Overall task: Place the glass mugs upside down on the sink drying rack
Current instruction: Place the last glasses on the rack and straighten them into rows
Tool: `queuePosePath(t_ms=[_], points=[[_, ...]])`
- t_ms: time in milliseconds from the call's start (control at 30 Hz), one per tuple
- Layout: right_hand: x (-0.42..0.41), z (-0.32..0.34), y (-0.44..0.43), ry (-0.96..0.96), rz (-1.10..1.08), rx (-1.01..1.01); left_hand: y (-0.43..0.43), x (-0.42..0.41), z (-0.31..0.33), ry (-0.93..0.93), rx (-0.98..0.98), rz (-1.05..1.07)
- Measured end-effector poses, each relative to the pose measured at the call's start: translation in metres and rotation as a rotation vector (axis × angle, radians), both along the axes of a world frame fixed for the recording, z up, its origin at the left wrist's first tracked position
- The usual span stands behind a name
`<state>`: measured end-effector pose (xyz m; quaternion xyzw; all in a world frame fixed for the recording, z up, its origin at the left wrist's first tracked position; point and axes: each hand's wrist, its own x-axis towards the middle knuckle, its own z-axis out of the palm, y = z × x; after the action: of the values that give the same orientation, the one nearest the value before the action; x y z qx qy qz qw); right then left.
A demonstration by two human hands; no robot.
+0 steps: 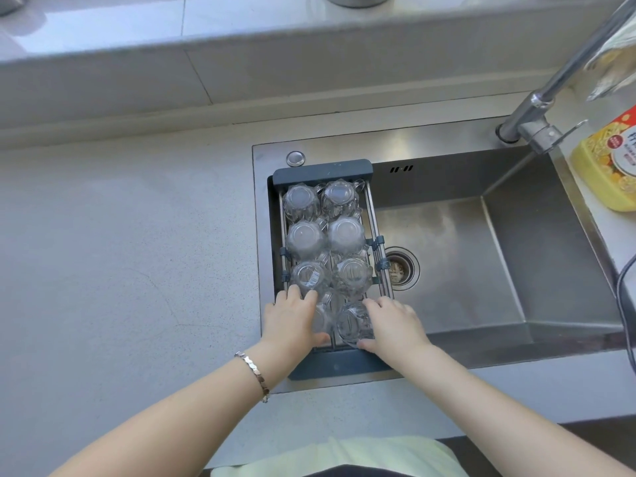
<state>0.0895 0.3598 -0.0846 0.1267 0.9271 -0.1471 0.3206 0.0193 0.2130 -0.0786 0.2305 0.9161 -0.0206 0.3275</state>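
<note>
A dark-framed drying rack [323,171] spans the left end of the steel sink. Several clear glass mugs stand upside down on it in two columns, the farthest pair at the back [339,197]. In the nearest row, my left hand [292,318] wraps around the left mug [324,318], and my right hand [392,327] grips the right mug [354,325]. Both of these mugs sit bottom-up on the rack's bars, partly hidden by my fingers.
The sink basin [457,270] with its drain [401,271] lies right of the rack. A chrome faucet [537,108] rises at the back right, beside a yellow dish-soap bottle [605,160]. Grey countertop [120,253] extends to the left. A dark cable [624,304] hangs at the right edge.
</note>
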Motion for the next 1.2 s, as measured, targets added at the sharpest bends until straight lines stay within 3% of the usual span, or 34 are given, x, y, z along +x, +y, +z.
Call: queuePosePath(t_ms=[100, 233, 400, 500, 733, 967, 1200], points=[[-0.011, 0.004, -0.001, -0.06, 0.002, 0.027, 0.0, 0.001, 0.0, -0.009, -0.004, -0.004], [-0.005, 0.007, 0.0, 0.02, 0.05, 0.017, 0.0, 0.004, 0.0, 0.009, 0.005, -0.01], [0.009, 0.009, 0.009, 0.104, -0.131, -0.165, -0.003, 0.004, -0.001, 0.018, 0.035, -0.003], [0.007, 0.014, 0.008, 0.062, -0.183, -0.149, -0.003, 0.004, -0.002, 0.021, 0.036, -0.007], [-0.01, 0.027, 0.013, 0.112, 0.141, 0.069, -0.006, 0.004, -0.002, 0.019, 0.071, -0.004], [-0.016, 0.039, 0.031, 0.185, 0.269, -0.097, -0.01, 0.004, -0.003, 0.014, 0.097, -0.011], [-0.024, 0.028, 0.037, 0.089, 0.368, -0.314, -0.011, 0.003, -0.003, 0.023, 0.092, -0.033]])
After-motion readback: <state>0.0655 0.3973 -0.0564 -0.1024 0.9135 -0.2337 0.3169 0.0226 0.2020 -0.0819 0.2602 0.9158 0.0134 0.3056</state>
